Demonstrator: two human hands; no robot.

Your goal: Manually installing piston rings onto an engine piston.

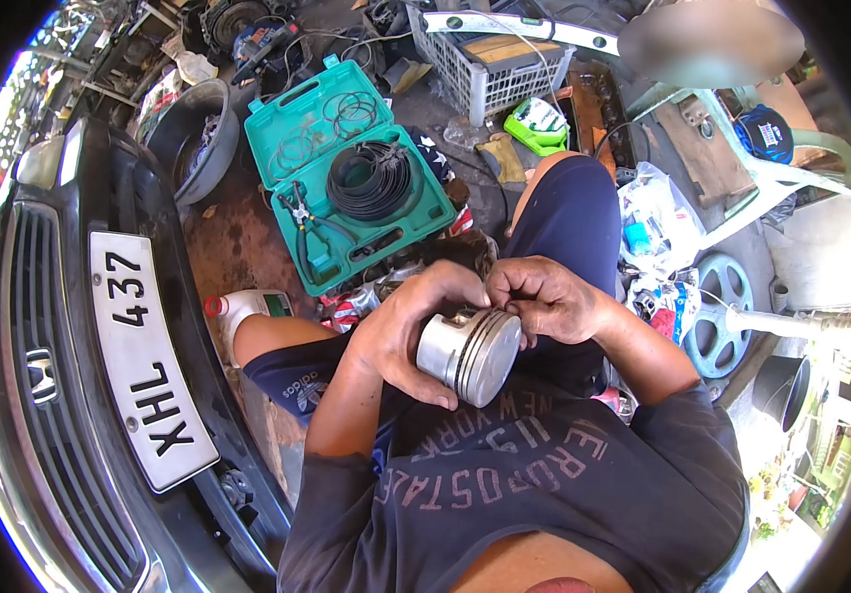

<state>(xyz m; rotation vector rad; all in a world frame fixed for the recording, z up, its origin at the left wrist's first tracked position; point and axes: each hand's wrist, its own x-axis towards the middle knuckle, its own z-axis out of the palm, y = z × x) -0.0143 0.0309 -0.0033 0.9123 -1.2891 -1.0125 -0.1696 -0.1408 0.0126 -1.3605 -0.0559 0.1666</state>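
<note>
In the middle of the view, just in front of the person's chest, both bare hands meet around a silvery metal piston [489,358]. The left hand [401,326] comes up from the lower left with its elbow bent, and it holds the piston by its side: the thumb lies along the lower side, and the fingers arch over the upper side. The right hand [549,299] reaches in from the right, its forearm slanting down to a dark sleeve; its fingers are curled in narrow, with thumb and forefinger at the piston's upper edge, by the dark rings [469,348]. I cannot tell whether they pinch a ring. The piston lies tilted between the two hands, its flat round end turned toward the lower right and its skirt against the left palm. Behind it, the dark shirt [514,474] bears large faded reddish lettering, upside down from this view, and the left leg of the dark shorts [292,381] has small pale print. To the left, a black car front [80,395] carries a white number plate [154,356] with bold black characters and a shiny metal badge [41,378] on its grille. Beyond the hands, an open green case [282,148] holds a coil of dark bands [371,183] and pliers [315,232].
</note>
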